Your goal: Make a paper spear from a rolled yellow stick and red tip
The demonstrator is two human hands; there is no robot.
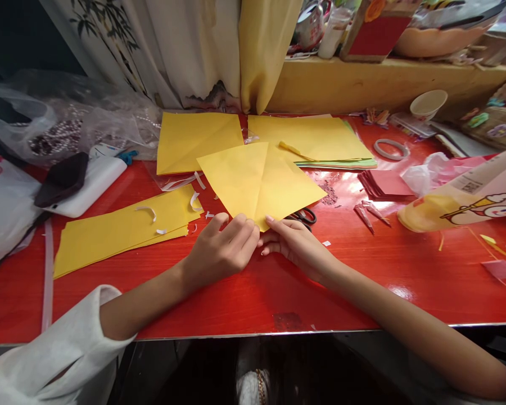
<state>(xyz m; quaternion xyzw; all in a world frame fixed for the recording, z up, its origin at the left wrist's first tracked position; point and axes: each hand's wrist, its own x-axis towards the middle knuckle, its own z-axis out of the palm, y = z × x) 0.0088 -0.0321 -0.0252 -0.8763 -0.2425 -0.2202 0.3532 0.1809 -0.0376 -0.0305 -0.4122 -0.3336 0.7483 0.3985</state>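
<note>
A square sheet of yellow paper [261,177] with a crease down its middle is raised above the red table, one corner toward me. My left hand [227,244] is closed on that near corner, its fingers curled. From the right, my right hand [295,244] pinches the same corner, thumb on top. Black scissors [303,218] lie partly hidden beneath the sheet's right side. Behind it are a yellow square stack [198,140] and another yellow stack [316,135] with green sheets under it. To the left lie long yellow paper strips [122,228] with white scraps on them.
A phone [63,180] rests on a white box [88,188] at left, beside plastic bags [76,124]. On the right are a drink cup [459,191], red paper squares [385,185], folded red pieces [371,215], a tape roll [391,149] and a paper cup [428,105].
</note>
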